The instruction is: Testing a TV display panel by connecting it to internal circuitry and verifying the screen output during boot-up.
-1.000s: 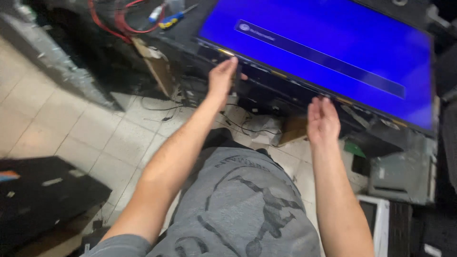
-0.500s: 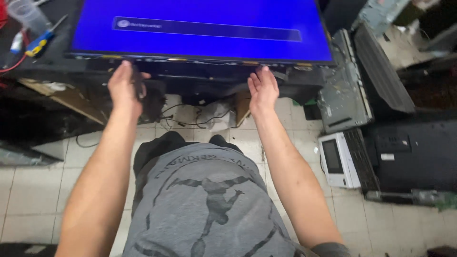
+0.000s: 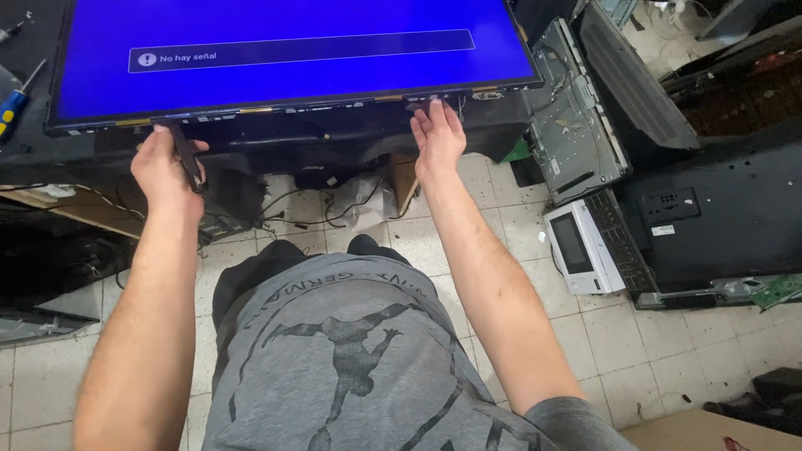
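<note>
Blue light fills the large flat display panel [image 3: 292, 54], which lies face up on a dark worktop [image 3: 334, 138], its near edge lined with small gold-coloured tabs. At that edge the left hand [image 3: 167, 167] is curled around a narrow black strip [image 3: 188, 154] that hangs down from the panel's lower border, thumb and fingers closed on it. The right hand [image 3: 436, 138] is spread open, fingers together and pointing up, their tips touching the underside of the panel's near edge farther along. Both bare forearms reach out over a grey printed T-shirt [image 3: 351, 359]. Below the worktop, tangled cables [image 3: 334, 205] lie on the pale tiled floor [image 3: 75, 376]. A yellow-and-blue handled screwdriver [image 3: 12, 104] rests beside the panel's far left side. To the right stand a bare metal chassis [image 3: 576, 125] and a small white screened device [image 3: 581, 246].
</note>
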